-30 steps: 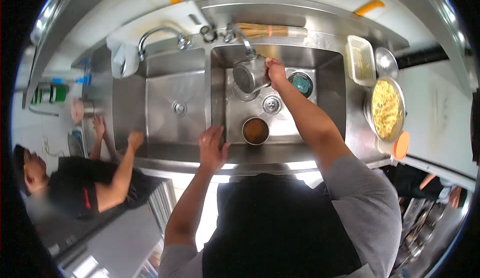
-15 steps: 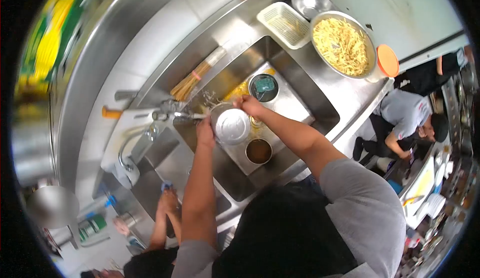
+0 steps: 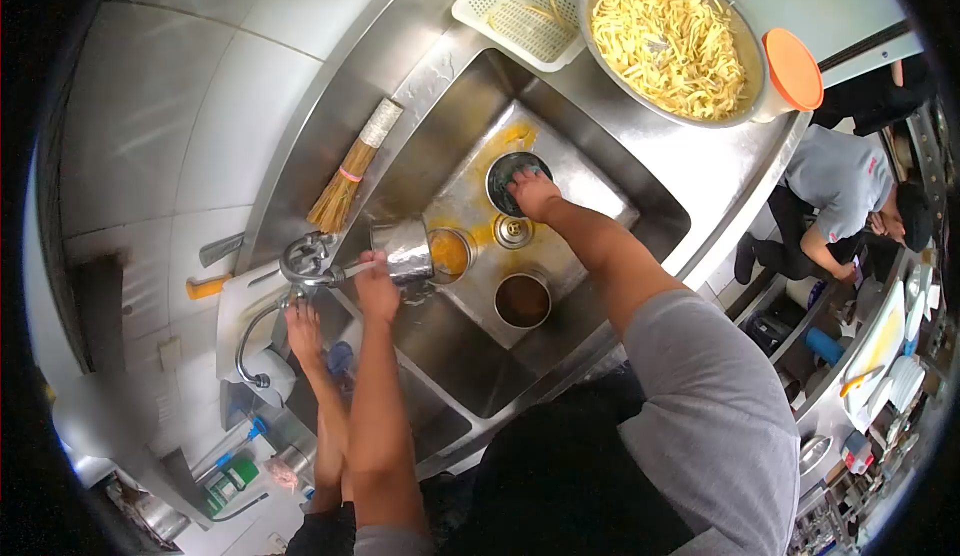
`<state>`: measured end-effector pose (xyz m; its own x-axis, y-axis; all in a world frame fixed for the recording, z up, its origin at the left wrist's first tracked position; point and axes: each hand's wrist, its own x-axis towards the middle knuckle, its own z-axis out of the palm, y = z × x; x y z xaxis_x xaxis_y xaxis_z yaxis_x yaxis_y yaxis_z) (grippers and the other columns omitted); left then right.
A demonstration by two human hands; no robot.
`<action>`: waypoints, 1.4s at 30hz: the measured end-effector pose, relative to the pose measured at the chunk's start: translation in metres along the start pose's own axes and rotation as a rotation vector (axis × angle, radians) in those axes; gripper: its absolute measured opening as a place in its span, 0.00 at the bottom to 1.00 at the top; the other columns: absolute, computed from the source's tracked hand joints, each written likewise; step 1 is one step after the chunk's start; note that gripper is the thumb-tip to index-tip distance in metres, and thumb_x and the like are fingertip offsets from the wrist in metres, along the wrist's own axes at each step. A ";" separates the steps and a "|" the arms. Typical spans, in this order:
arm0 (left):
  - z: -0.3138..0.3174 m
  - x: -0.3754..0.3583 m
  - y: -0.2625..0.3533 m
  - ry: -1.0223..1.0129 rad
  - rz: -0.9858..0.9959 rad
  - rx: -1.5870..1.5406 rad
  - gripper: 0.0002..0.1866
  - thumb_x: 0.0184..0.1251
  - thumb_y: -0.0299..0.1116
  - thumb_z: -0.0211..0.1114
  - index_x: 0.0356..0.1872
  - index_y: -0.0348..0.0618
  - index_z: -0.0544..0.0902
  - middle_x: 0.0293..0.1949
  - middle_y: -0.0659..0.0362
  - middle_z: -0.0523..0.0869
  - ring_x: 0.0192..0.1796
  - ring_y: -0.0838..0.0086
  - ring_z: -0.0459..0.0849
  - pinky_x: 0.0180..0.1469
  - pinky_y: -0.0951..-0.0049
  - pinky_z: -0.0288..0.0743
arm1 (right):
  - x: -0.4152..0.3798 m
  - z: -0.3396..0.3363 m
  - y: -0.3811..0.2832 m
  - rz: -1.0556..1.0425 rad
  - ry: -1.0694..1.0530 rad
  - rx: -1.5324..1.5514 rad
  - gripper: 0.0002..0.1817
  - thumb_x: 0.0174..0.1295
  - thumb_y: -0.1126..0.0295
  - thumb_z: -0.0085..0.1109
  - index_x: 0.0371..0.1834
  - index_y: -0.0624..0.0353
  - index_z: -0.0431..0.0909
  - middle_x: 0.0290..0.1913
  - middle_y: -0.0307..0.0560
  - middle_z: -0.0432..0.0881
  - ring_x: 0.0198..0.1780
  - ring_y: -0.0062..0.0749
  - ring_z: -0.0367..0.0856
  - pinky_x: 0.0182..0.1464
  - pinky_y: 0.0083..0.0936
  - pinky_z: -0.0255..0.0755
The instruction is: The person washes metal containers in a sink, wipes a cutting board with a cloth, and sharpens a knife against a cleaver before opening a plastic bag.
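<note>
Sink (image 3: 640,218) scene | left hand (image 3: 377,291) gripping a tipped metal cup (image 3: 412,251) by the tap (image 3: 310,261) | right hand (image 3: 535,194) pressed down on a small bowl (image 3: 503,170) near the drain (image 3: 513,231) | noodle bowl (image 3: 672,41) sits up on the table (image 3: 735,156)

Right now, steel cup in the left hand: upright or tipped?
Tipped. The steel cup lies on its side in the left hand over the sink, its mouth facing sideways with orange liquid at the rim.
</note>
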<state>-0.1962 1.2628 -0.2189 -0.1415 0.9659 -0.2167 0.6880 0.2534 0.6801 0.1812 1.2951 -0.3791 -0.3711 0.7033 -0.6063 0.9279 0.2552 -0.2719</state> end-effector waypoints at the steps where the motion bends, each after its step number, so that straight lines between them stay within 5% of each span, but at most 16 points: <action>1: 0.002 -0.003 0.001 0.071 0.026 -0.084 0.24 0.83 0.47 0.61 0.56 0.29 0.82 0.47 0.52 0.87 0.50 0.66 0.82 0.61 0.67 0.74 | 0.006 0.011 0.008 -0.047 0.232 0.009 0.25 0.75 0.61 0.53 0.74 0.43 0.77 0.81 0.52 0.66 0.80 0.51 0.67 0.78 0.55 0.62; 7: -0.008 -0.011 0.033 0.241 -0.008 -0.016 0.23 0.85 0.48 0.57 0.45 0.32 0.83 0.38 0.55 0.85 0.43 0.66 0.79 0.52 0.64 0.74 | 0.025 0.053 0.024 0.074 -0.021 0.083 0.24 0.82 0.58 0.43 0.78 0.36 0.72 0.79 0.54 0.67 0.78 0.56 0.69 0.75 0.54 0.67; 9: -0.007 -0.005 0.036 0.270 -0.024 -0.021 0.24 0.86 0.49 0.56 0.43 0.33 0.83 0.36 0.55 0.84 0.41 0.66 0.78 0.50 0.63 0.74 | 0.028 0.051 0.017 0.420 0.007 0.455 0.24 0.82 0.57 0.42 0.78 0.36 0.71 0.79 0.60 0.65 0.77 0.59 0.71 0.73 0.51 0.71; 14: 0.000 -0.013 0.048 0.342 -0.090 -0.018 0.31 0.85 0.54 0.55 0.43 0.29 0.85 0.37 0.46 0.89 0.40 0.62 0.81 0.49 0.60 0.75 | 0.077 0.122 0.047 0.337 0.073 0.397 0.26 0.70 0.62 0.60 0.72 0.38 0.74 0.60 0.64 0.85 0.60 0.55 0.87 0.66 0.43 0.79; 17: 0.025 -0.027 0.072 0.252 -0.065 0.049 0.25 0.86 0.46 0.56 0.48 0.28 0.87 0.41 0.47 0.92 0.43 0.66 0.85 0.52 0.63 0.77 | 0.022 0.083 0.027 0.354 0.605 1.046 0.21 0.60 0.75 0.54 0.58 0.46 0.79 0.49 0.62 0.89 0.54 0.60 0.87 0.56 0.45 0.80; 20: 0.086 -0.040 0.062 0.324 0.121 -0.110 0.20 0.87 0.39 0.54 0.54 0.30 0.86 0.41 0.47 0.92 0.43 0.65 0.86 0.52 0.63 0.79 | -0.063 0.002 -0.035 0.156 0.699 1.440 0.27 0.58 0.78 0.54 0.63 0.52 0.80 0.53 0.54 0.87 0.55 0.50 0.87 0.57 0.39 0.80; 22: 0.112 -0.052 0.081 0.269 0.053 -0.023 0.23 0.87 0.42 0.52 0.54 0.28 0.85 0.41 0.42 0.91 0.41 0.57 0.85 0.49 0.58 0.77 | -0.146 -0.057 -0.082 -0.035 0.935 1.208 0.25 0.60 0.74 0.57 0.63 0.49 0.81 0.56 0.59 0.85 0.58 0.56 0.85 0.60 0.42 0.80; 26: 0.132 -0.089 0.157 0.153 0.164 -0.315 0.30 0.88 0.50 0.49 0.41 0.27 0.84 0.33 0.42 0.86 0.34 0.53 0.79 0.43 0.53 0.73 | -0.234 -0.108 -0.116 -0.106 0.838 0.839 0.29 0.60 0.62 0.70 0.67 0.46 0.81 0.62 0.59 0.78 0.60 0.58 0.82 0.62 0.48 0.78; 28: 0.131 -0.101 0.181 0.211 0.027 -0.173 0.33 0.87 0.53 0.47 0.36 0.30 0.84 0.33 0.36 0.87 0.37 0.39 0.85 0.42 0.44 0.72 | -0.228 -0.106 -0.090 -0.029 1.011 0.639 0.28 0.62 0.62 0.71 0.66 0.51 0.81 0.51 0.60 0.80 0.53 0.59 0.80 0.59 0.48 0.76; 31: 0.133 -0.112 0.181 0.187 0.153 -0.076 0.39 0.87 0.59 0.44 0.35 0.26 0.83 0.27 0.39 0.84 0.31 0.46 0.79 0.41 0.46 0.70 | -0.195 -0.087 -0.056 0.185 0.961 0.855 0.21 0.66 0.63 0.65 0.62 0.54 0.85 0.45 0.58 0.84 0.51 0.57 0.80 0.58 0.50 0.75; 32: 0.139 -0.111 0.174 0.193 0.171 -0.056 0.41 0.87 0.60 0.43 0.36 0.25 0.84 0.28 0.36 0.85 0.31 0.43 0.81 0.41 0.44 0.71 | -0.200 -0.084 -0.070 0.208 0.961 0.598 0.17 0.68 0.67 0.61 0.57 0.60 0.87 0.38 0.57 0.84 0.51 0.56 0.79 0.58 0.50 0.73; 36: 0.131 -0.118 0.166 0.142 0.229 -0.328 0.34 0.87 0.54 0.48 0.34 0.30 0.85 0.29 0.39 0.87 0.30 0.50 0.83 0.39 0.47 0.73 | -0.248 -0.087 -0.132 -0.009 1.192 0.441 0.13 0.64 0.70 0.61 0.48 0.62 0.86 0.40 0.56 0.85 0.51 0.56 0.77 0.61 0.50 0.72; 37: 0.127 -0.124 0.165 0.166 0.230 -0.133 0.32 0.88 0.50 0.49 0.32 0.29 0.84 0.25 0.45 0.84 0.27 0.58 0.75 0.37 0.52 0.72 | -0.239 -0.079 -0.117 -0.023 1.152 0.515 0.16 0.65 0.70 0.59 0.55 0.60 0.85 0.41 0.61 0.83 0.51 0.60 0.78 0.59 0.51 0.73; 38: 0.141 -0.116 0.133 0.090 0.153 -0.488 0.31 0.87 0.50 0.52 0.29 0.32 0.82 0.22 0.55 0.77 0.27 0.65 0.70 0.34 0.56 0.69 | -0.228 -0.066 -0.096 -0.030 1.111 0.589 0.20 0.65 0.71 0.58 0.61 0.59 0.84 0.43 0.67 0.82 0.50 0.63 0.78 0.58 0.52 0.75; 40: 0.123 -0.133 0.154 0.157 0.144 -0.469 0.35 0.88 0.52 0.51 0.25 0.30 0.79 0.20 0.54 0.75 0.25 0.64 0.69 0.34 0.55 0.67 | -0.207 -0.054 -0.050 0.203 0.674 0.916 0.20 0.70 0.75 0.49 0.61 0.58 0.86 0.47 0.63 0.88 0.49 0.58 0.86 0.57 0.44 0.80; 42: 0.104 -0.150 0.183 0.222 0.138 -0.305 0.38 0.88 0.54 0.50 0.22 0.27 0.76 0.18 0.54 0.73 0.24 0.64 0.69 0.35 0.54 0.65 | -0.170 -0.004 -0.041 0.142 0.474 2.021 0.13 0.77 0.69 0.56 0.57 0.50 0.87 0.51 0.49 0.89 0.45 0.42 0.88 0.51 0.45 0.83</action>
<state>0.0250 1.1592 -0.1348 -0.2359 0.9714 0.0254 0.4733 0.0920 0.8761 0.2060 1.1672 -0.2620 0.0245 0.8098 -0.5862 -0.5131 -0.4931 -0.7026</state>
